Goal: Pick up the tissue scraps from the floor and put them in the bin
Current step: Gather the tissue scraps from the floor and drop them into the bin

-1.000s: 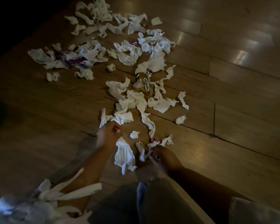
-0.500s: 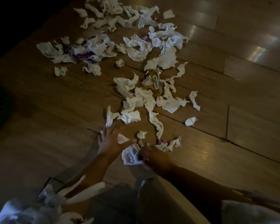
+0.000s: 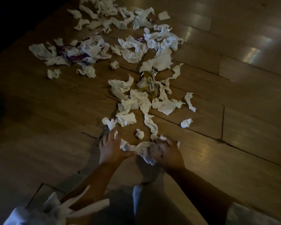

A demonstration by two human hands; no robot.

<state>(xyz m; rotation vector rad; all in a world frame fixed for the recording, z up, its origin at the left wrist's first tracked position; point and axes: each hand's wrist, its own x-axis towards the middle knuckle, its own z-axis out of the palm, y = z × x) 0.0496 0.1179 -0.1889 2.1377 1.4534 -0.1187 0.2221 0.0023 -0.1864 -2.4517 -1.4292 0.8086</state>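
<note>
Several white tissue scraps (image 3: 133, 101) lie scattered over the wooden floor (image 3: 234, 120), from just ahead of my hands to the far top. A bunched clump of tissue (image 3: 143, 148) lies between my two hands. My right hand (image 3: 169, 151) grips its right side with curled fingers. My left hand (image 3: 111, 148) has its fingers spread on the floor, and its thumb touches the clump's left edge. A small tissue ball (image 3: 139, 133) sits just beyond the clump. No bin is in view.
A yellow wrapper (image 3: 150, 83) lies among the middle scraps, and a purple wrapper (image 3: 71, 56) among the far-left ones. White fabric with pale strips (image 3: 58, 210) fills the bottom-left corner. My knee (image 3: 152, 205) is low in the middle.
My hands have moved towards each other, drawing the loose tissue pieces near them into one clump. The right hand has closed over that clump.
</note>
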